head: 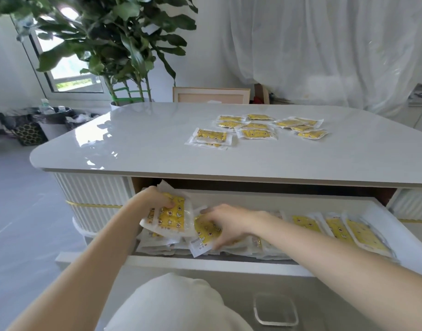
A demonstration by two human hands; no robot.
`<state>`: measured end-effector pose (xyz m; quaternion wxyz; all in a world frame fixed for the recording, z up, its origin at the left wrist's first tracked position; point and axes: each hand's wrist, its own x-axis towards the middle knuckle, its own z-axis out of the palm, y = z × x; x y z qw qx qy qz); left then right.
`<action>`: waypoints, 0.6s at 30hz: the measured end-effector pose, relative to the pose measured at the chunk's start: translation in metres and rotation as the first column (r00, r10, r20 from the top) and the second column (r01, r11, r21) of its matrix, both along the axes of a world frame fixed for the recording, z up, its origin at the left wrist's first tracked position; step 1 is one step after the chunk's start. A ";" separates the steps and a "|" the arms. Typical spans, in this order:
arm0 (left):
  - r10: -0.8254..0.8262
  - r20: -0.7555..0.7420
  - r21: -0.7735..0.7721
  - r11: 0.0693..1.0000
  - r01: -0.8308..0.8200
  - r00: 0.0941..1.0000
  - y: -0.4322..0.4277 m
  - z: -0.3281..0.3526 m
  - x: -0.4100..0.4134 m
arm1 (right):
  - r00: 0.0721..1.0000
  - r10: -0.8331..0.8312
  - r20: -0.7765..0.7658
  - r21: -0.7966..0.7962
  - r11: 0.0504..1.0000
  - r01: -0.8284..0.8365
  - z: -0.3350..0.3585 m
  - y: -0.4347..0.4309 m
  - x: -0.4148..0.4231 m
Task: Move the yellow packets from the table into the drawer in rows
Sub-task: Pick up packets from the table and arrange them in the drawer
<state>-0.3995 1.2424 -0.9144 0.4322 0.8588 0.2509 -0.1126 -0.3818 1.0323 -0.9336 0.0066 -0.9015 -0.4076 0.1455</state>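
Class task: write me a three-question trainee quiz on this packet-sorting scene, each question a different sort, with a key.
1. True or false: the white pull-out drawer under the glossy grey table is closed.
2. The left hand holds: A) a cup; B) a stack of yellow patterned packets; C) nothing.
3. Which hand grasps the single yellow packet in the drawer?
Key: 1 false; 2 B; 3 the right hand.
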 end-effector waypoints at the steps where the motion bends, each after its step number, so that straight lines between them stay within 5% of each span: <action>1: -0.007 0.001 0.028 1.000 0.007 1.000 0.000 -0.001 0.000 | 1.000 0.028 -0.001 -0.016 0.999 -0.028 -0.003 0.004 0.001; 12: -0.025 0.035 -0.019 0.999 0.026 0.999 0.000 -0.004 0.003 | 0.991 0.000 0.131 -0.233 0.972 0.031 -0.018 0.005 -0.002; 15: -0.012 0.008 -0.058 0.998 0.012 1.000 -0.002 -0.005 0.001 | 0.991 -0.127 -0.032 -0.142 0.982 0.121 -0.019 0.000 0.004; 18: 0.006 -0.041 -0.194 0.981 -0.014 0.999 -0.001 -0.002 -0.001 | 0.910 -0.274 -0.312 0.163 0.928 0.336 -0.008 -0.002 0.007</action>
